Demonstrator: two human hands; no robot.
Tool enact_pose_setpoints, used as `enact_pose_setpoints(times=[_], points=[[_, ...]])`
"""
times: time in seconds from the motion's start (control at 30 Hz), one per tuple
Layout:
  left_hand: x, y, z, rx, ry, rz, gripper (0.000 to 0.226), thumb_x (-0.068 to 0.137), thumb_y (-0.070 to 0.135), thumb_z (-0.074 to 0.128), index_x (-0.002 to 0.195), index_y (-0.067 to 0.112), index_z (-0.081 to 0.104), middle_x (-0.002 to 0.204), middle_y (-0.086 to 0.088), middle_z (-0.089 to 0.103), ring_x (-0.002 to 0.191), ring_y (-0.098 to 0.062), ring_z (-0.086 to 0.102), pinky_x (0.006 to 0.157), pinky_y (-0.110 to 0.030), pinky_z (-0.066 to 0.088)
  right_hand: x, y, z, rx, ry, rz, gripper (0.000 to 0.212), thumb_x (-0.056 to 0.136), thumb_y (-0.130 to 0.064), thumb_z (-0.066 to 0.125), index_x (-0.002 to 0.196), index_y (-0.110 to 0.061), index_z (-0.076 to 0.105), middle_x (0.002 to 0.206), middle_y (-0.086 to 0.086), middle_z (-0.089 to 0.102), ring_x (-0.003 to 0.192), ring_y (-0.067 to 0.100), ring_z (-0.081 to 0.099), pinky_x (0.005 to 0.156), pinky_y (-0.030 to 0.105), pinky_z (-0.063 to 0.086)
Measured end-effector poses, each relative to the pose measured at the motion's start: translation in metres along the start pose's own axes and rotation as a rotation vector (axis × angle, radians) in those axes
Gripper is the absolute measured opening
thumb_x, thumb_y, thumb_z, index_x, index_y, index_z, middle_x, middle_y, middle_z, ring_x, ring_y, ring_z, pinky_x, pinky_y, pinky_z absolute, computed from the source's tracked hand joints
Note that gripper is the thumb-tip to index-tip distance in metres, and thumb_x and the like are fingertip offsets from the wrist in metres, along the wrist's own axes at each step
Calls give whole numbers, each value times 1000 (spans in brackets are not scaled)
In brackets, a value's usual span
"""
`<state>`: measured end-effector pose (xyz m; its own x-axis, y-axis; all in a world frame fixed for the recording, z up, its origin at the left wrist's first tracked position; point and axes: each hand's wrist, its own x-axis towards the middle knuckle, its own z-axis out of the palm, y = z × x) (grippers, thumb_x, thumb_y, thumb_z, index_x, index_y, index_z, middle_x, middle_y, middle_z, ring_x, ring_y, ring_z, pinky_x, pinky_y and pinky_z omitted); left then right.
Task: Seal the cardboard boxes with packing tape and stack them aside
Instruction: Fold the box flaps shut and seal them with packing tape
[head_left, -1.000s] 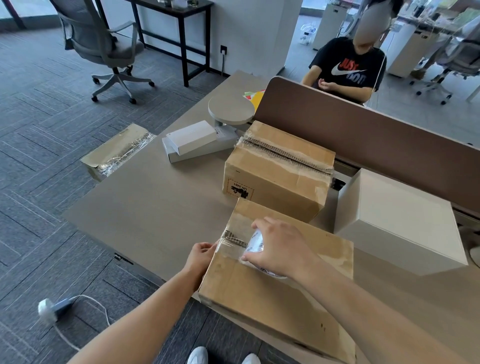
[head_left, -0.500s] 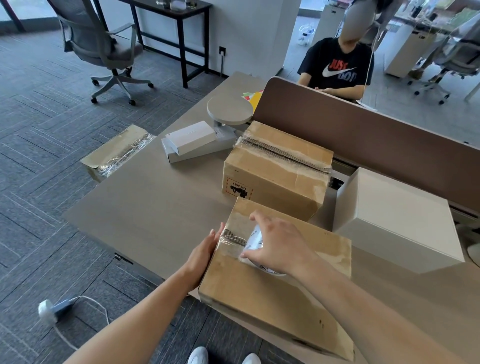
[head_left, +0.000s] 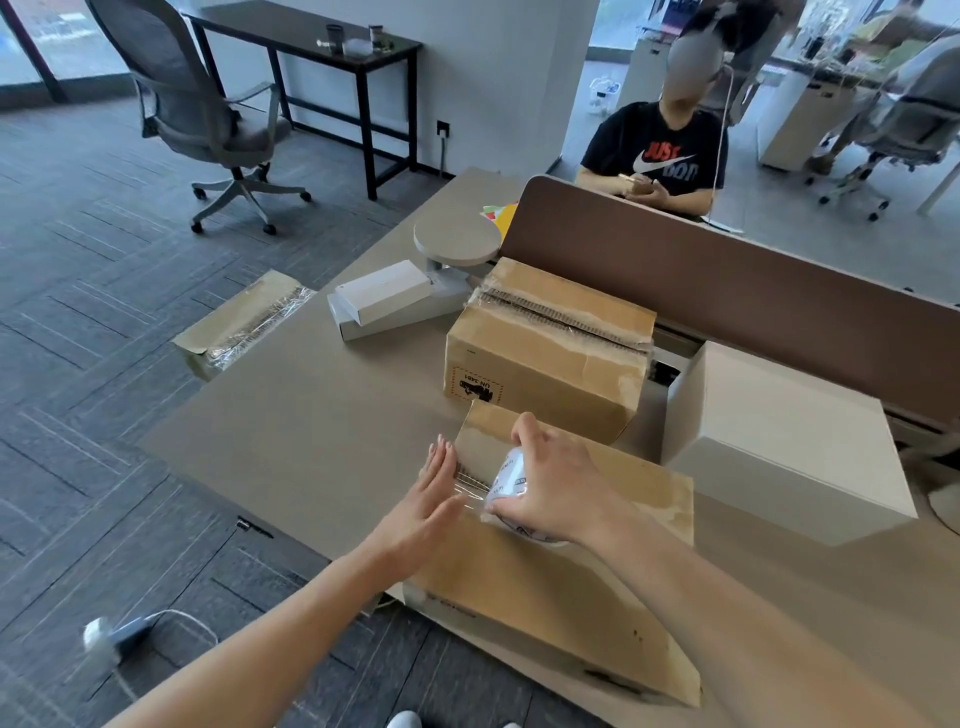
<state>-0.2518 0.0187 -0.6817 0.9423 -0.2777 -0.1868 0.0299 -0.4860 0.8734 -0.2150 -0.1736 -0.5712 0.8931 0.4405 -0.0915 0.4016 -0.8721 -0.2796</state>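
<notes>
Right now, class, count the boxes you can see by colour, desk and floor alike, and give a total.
Brown cardboard boxes: 3 (near box, box behind it, box on the floor)
White boxes: 3 (large box, upper small box, lower small box)
Total: 6

Bare forearms (head_left: 291, 623) run to a bare left hand (head_left: 434, 499) and right hand (head_left: 550, 488); white shoes (head_left: 404, 719) show below the desk's (head_left: 311, 441) near edge.
</notes>
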Motion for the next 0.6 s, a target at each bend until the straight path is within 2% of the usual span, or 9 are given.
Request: enact_pose_setpoints(times=[0.07, 0.13, 0.27, 0.37, 0.43, 0.5, 0.6], points=[[-4, 3, -1, 529, 2, 87, 108, 79, 91, 9, 154, 18, -18, 157, 6, -33, 144, -4, -31, 120, -30, -15, -1, 3, 1, 2, -16, -24, 62, 72, -54, 72, 101, -21, 29, 96, -6, 48, 99, 23, 51, 88, 36, 35], [-4, 9, -1, 817, 0, 107, 114, 78, 93, 9, 152, 13, -24, 156, 1, -37, 144, -12, -35, 119, -35, -18, -3, 7, 2, -3, -11, -58, 59, 74, -54, 69, 106, -21, 32, 100, -7, 47, 103, 22, 49, 91, 35, 34], [-5, 15, -1, 917, -3, 130, 109, 83, 90, 18, 153, 17, -23, 158, 5, -33, 142, -9, -36, 118, -35, -22, -17, 19, 7, 10, 47, -68, 67, 74, -65, 55, 130, -31, 40, 112, -8, 39, 111, 16, 43, 102, 35, 33], [-5, 16, -4, 992, -32, 125, 97, 88, 84, 13, 152, 21, -25, 159, 7, -31, 141, -7, -38, 118, -38, -21, -33, 27, 20, 232, 98, -45, 78, 77, -63, 57, 146, -47, 25, 110, -9, 36, 107, 10, 43, 101, 32, 40], [-3, 18, -4, 1045, -62, 127, 92, 91, 80, 9, 152, 20, -26, 159, 5, -32, 141, -9, -39, 119, -40, -19, -41, 30, 33, 413, 178, -31, 88, 79, -52, 66, 151, -47, 15, 116, -9, 39, 104, 6, 47, 94, 21, 44], [-4, 19, -5, 1064, -70, 127, 91, 91, 79, 2, 152, 17, -25, 159, 2, -32, 142, -11, -37, 119, -40, -18, -42, 30, 46, 553, 274, 11, 93, 76, -40, 79, 149, -38, 21, 124, -9, 42, 107, 3, 49, 89, 9, 42], [-6, 21, -3, 1046, -71, 146, 93, 86, 77, -11, 152, 14, -23, 158, -2, -31, 144, -14, -34, 119, -37, -17, -42, 31, 55, 676, 394, 67, 72, 69, -48, 79, 124, -31, 35, 113, -12, 49, 99, 2, 54, 78, 8, 43]])
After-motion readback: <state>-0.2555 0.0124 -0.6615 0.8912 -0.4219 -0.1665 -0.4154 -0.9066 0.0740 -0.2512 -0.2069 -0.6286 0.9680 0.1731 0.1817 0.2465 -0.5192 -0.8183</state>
